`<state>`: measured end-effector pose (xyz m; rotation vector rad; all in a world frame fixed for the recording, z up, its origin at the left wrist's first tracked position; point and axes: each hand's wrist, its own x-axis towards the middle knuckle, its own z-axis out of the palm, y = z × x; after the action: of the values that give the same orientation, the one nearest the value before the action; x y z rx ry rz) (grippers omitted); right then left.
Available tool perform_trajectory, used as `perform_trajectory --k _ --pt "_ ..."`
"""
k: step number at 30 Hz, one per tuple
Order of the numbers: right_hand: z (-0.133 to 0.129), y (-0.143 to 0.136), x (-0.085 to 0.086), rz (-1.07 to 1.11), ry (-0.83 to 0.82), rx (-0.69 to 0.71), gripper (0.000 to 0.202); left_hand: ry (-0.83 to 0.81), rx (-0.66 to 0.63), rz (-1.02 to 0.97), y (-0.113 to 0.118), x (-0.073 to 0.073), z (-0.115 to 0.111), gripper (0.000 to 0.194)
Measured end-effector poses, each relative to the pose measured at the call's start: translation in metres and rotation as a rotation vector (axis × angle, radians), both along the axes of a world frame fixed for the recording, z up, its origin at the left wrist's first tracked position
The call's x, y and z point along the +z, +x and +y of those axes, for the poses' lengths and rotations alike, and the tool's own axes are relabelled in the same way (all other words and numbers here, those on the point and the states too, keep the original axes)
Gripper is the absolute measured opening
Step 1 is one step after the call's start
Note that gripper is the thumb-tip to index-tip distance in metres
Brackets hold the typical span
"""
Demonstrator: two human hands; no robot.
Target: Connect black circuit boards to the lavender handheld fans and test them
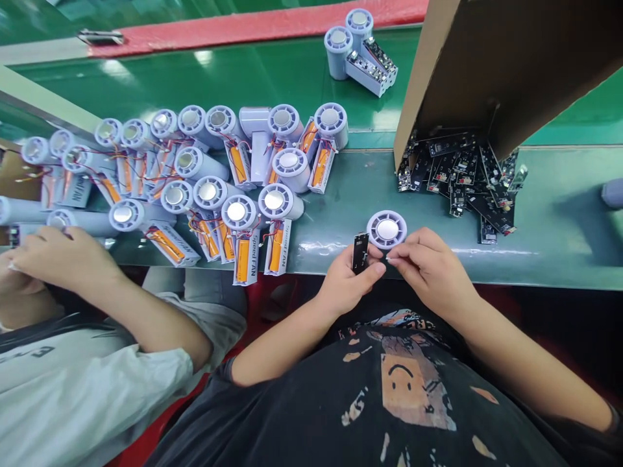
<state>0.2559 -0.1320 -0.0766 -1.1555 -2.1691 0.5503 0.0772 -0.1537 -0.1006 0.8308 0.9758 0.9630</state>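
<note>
My left hand (351, 277) is closed around a black circuit board (360, 251), which stands upright between thumb and fingers. My right hand (433, 267) pinches a tiny white piece (388, 260), perhaps a wire connector, too small to be sure. Just beyond both hands, by the bench's near edge, is a pale lilac fan head (387, 229) with a silver centre. The left fingers come close to its rim; whether they touch it I cannot tell. Any handle below this fan head is hidden by my hands.
Several lilac fans with orange batteries (243, 261) and loose wires crowd the bench (341, 194) on the left. Circuit boards (460, 168) lie heaped at a cardboard box (423, 84). Two fans (367, 74) stand farther back. A co-worker's hand (63, 259) is at far left.
</note>
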Motion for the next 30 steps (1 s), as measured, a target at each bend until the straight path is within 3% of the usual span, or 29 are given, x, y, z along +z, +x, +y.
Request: perform_trajectory --k 6,8,12,15,17,19,21,23,27,30 --pt "-0.005 -0.002 -0.002 -0.095 0.087 -0.013 0.023 0.127 -0.020 0.378 0.000 0.009 0.010 0.022" --pt "-0.004 -0.002 -0.002 -0.103 0.094 -0.010 0.021 0.088 -0.009 0.296 -0.001 0.009 0.011 0.023" --pt "0.000 -0.001 -0.003 -0.064 0.055 -0.007 0.017 -0.088 0.007 -0.191 -0.003 0.009 0.011 0.032" --pt "0.001 0.000 -0.004 -0.039 0.036 0.002 0.017 -0.029 0.058 -0.240 -0.007 0.009 0.006 0.035" --pt "0.001 0.000 -0.004 -0.053 0.044 0.000 0.018 0.160 0.167 -0.056 -0.014 0.008 0.002 0.037" --pt "0.000 -0.001 -0.004 -0.068 0.041 -0.005 0.017 0.410 0.265 0.250 -0.023 0.007 -0.001 0.038" --pt "-0.001 -0.001 -0.004 -0.076 0.031 -0.011 0.016 0.628 0.255 0.583 -0.034 0.006 0.000 0.033" --pt "-0.002 -0.002 -0.004 -0.082 0.026 -0.018 0.018 0.737 0.210 0.804 -0.044 0.005 0.003 0.025" --pt "-0.002 -0.002 -0.005 -0.078 0.032 -0.027 0.020 0.828 0.318 0.859 -0.053 -0.003 0.011 0.020" --pt "-0.003 -0.002 -0.005 -0.083 0.031 -0.033 0.019 0.954 0.128 1.021 -0.056 -0.007 0.010 0.015"
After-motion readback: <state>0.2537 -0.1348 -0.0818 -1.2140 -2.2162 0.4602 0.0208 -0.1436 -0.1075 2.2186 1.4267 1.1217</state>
